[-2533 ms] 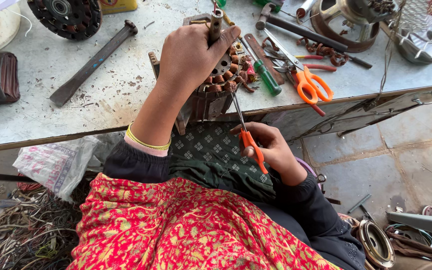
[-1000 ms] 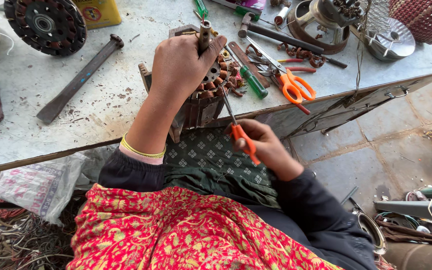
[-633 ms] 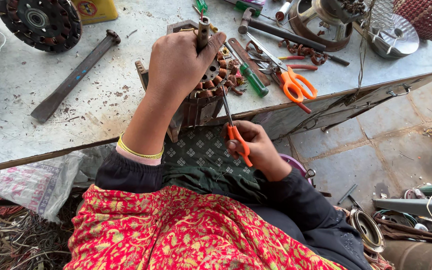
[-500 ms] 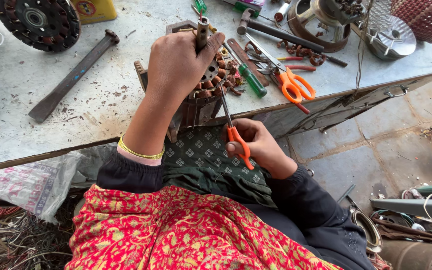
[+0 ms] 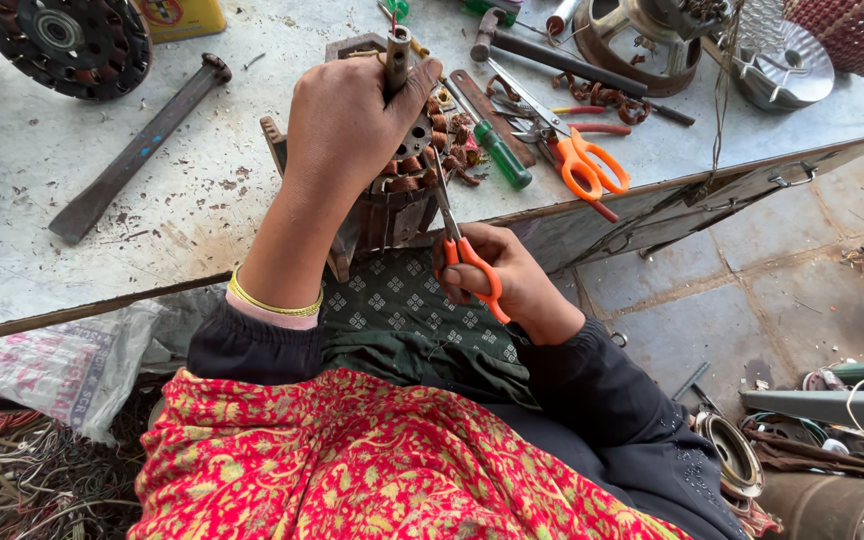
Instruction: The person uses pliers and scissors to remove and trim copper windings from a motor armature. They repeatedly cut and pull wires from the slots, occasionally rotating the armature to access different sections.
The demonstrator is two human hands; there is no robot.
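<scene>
Upper centre of frame: my left hand (image 5: 352,120) was clamped over the stator (image 5: 402,190), which stood tilted at the desk (image 5: 182,210) edge, shaft up past my fingers. Just below it, my right hand (image 5: 502,285) was closed on the orange scissors (image 5: 462,240), blades pointing up into the copper windings. Whether the blades were parted, I couldn't tell. Judgement: best to keep the stator pinned hard against the desk, cut coil wire only, in small snips, with the tips clear of my left thumb.

Two orange-handled scissors (image 5: 472,265) (image 5: 592,170), one hammer (image 5: 552,55), one green-handled screwdriver (image 5: 502,155).
</scene>
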